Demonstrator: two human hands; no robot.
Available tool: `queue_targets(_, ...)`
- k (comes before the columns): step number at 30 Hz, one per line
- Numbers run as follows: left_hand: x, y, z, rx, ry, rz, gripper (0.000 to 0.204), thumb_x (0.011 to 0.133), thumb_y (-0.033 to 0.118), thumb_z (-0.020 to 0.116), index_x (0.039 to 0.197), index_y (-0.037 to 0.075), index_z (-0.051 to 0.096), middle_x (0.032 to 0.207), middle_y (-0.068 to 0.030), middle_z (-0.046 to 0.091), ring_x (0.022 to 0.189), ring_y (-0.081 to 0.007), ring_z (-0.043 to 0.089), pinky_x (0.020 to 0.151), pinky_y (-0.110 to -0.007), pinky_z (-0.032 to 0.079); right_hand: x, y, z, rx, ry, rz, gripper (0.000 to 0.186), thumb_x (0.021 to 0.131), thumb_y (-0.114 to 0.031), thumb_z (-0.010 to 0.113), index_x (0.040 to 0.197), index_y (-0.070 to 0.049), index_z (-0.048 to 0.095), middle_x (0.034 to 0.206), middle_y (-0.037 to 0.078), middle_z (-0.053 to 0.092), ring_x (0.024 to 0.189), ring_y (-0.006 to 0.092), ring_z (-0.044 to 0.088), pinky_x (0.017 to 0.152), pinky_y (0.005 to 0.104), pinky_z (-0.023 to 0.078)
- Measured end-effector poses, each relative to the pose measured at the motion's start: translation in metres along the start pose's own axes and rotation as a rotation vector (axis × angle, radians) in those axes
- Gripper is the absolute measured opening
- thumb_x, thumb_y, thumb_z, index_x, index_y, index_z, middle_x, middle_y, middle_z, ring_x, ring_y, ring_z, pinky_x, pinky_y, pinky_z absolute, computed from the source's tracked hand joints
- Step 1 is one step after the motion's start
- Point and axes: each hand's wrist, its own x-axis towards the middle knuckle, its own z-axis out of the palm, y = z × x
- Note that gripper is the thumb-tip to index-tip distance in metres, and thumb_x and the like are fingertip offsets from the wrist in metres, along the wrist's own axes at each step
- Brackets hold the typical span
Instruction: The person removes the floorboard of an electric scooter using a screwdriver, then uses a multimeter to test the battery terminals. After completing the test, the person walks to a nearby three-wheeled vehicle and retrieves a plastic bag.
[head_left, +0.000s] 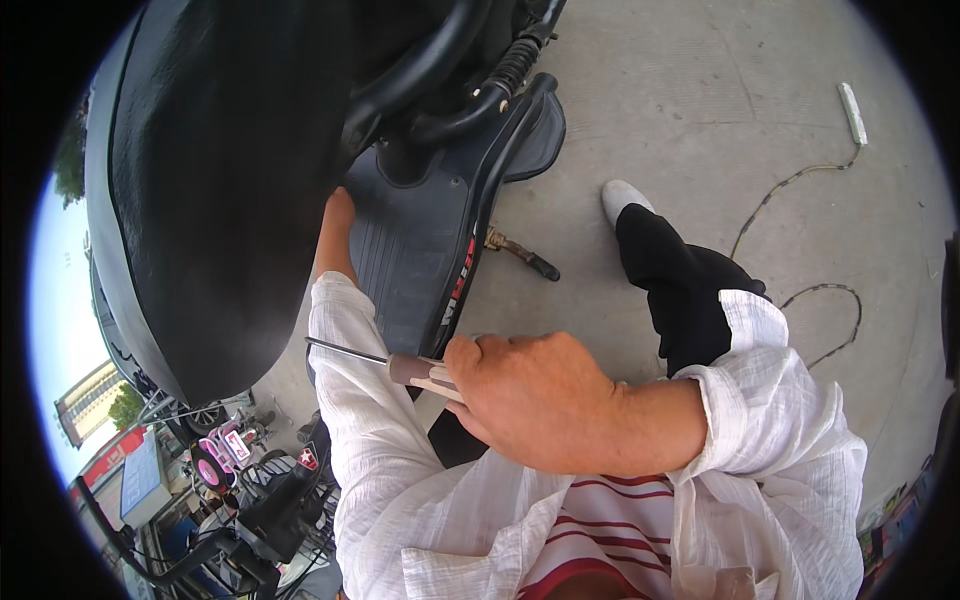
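Note:
My right hand (545, 400) grips a screwdriver (410, 370) with a brown and pale handle; its thin metal shaft points left across my left sleeve. My left hand (338, 210) reaches forward beside a large black padded panel (210, 200) of a two-wheeled vehicle. Its fingers are hidden behind that panel, so what they touch cannot be seen. Beneath and beside it lies a black ridged footboard (400, 240) with red lettering along its edge. Above are black frame tubes and a spring shock absorber (515, 65).
A kickstand (525, 250) juts from the footboard over the concrete floor (680, 120). At right, a cord runs from a white bar-shaped object (852, 110) past my foot. At lower left stand several parked bikes, one with pink parts (215, 445) and one with black handlebars (265, 520).

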Motion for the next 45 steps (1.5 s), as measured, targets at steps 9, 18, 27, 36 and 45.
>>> queue_targets(9, -0.005, 0.003, -0.009, 0.041, -0.016, -0.059, 0.031, 0.081, 0.003, 0.051, 0.106, 0.003, 0.069, 0.105, -0.0171, 0.07, 0.1, -0.0327, 0.066, 0.091, -0.04, 0.049, -0.002, -0.005, 0.006, -0.039, -0.03, -0.012, 0.027, 0.072, -0.009, 0.069, 0.09, 0.005, 0.055, 0.073, 0.015, 0.065, 0.061, 0.0249, 0.068, 0.048, 0.0351, 0.051)
queue_targets(18, 0.007, 0.03, -0.015, 0.051, -0.088, -0.136, 0.028, 0.079, 0.004, 0.054, 0.103, 0.002, 0.067, 0.1, -0.0186, 0.068, 0.096, -0.0348, 0.065, 0.088, -0.041, 0.05, 0.0, -0.003, 0.001, -0.051, -0.067, -0.012, 0.03, 0.071, -0.009, 0.07, 0.092, 0.006, 0.055, 0.071, 0.014, 0.064, 0.06, 0.0239, 0.068, 0.046, 0.0341, 0.051)
queue_targets(27, -0.002, 0.016, -0.014, -0.014, -0.115, -0.166, 0.027, 0.078, 0.006, 0.058, 0.104, 0.001, 0.065, 0.1, -0.0189, 0.066, 0.096, -0.0352, 0.063, 0.087, -0.041, 0.049, 0.0, -0.003, 0.002, -0.054, -0.033, -0.014, 0.029, 0.068, -0.008, 0.07, 0.09, 0.005, 0.055, 0.071, 0.014, 0.064, 0.06, 0.0246, 0.068, 0.046, 0.0338, 0.051)
queue_targets(36, -0.135, 0.138, -0.059, -0.111, -0.257, 0.245, 0.06, 0.078, 0.021, 0.073, 0.132, 0.006, 0.051, 0.137, -0.0205, 0.046, 0.127, -0.0381, 0.042, 0.106, -0.046, 0.035, -0.003, 0.001, 0.008, -0.074, -0.012, -0.042, 0.025, 0.073, -0.012, 0.068, 0.089, 0.003, 0.056, 0.072, 0.015, 0.065, 0.062, 0.026, 0.068, 0.048, 0.0356, 0.052)
queue_targets(45, -0.206, 0.095, -0.126, -0.742, -0.371, -0.596, 0.055, 0.091, 0.024, 0.064, 0.137, -0.001, 0.045, 0.139, -0.0185, 0.047, 0.128, -0.032, 0.044, 0.105, -0.041, 0.037, 0.005, 0.025, 0.016, -0.295, -0.175, 0.127, 0.029, 0.084, -0.025, 0.067, 0.091, 0.002, 0.056, 0.075, 0.016, 0.066, 0.067, 0.0333, 0.067, 0.059, 0.0413, 0.054)
